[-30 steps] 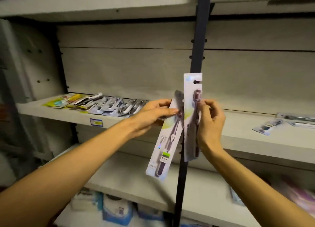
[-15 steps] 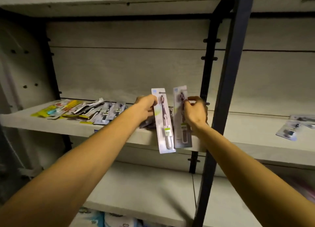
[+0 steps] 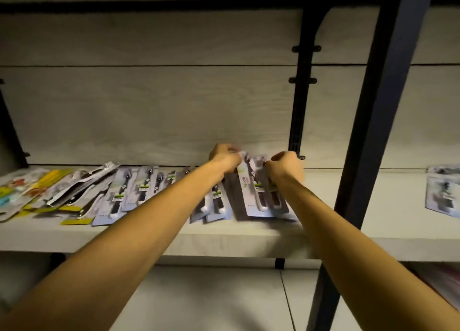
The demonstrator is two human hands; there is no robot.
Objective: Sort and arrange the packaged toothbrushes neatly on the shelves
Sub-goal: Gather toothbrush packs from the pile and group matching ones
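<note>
Both arms stretched forward over the pale wooden shelf (image 3: 249, 241). Left hand (image 3: 225, 156) curled at the top edge of a packaged toothbrush (image 3: 249, 194), grip closed on its upper corner. Right hand (image 3: 286, 165) likewise curled, pinching the top of a second pack (image 3: 276, 201) just beside the first and overlapping it. Both packs lying on the shelf, tops toward the back wall, at the right end of a row of similar packs (image 3: 139, 189) fanned out to the left. Farther left, a looser heap of yellow and multicoloured packs (image 3: 37, 191). Well apart on the right, beyond a dark metal upright (image 3: 368, 131), a few more packs (image 3: 443, 194), possibly the same kind, though blurred.
</note>
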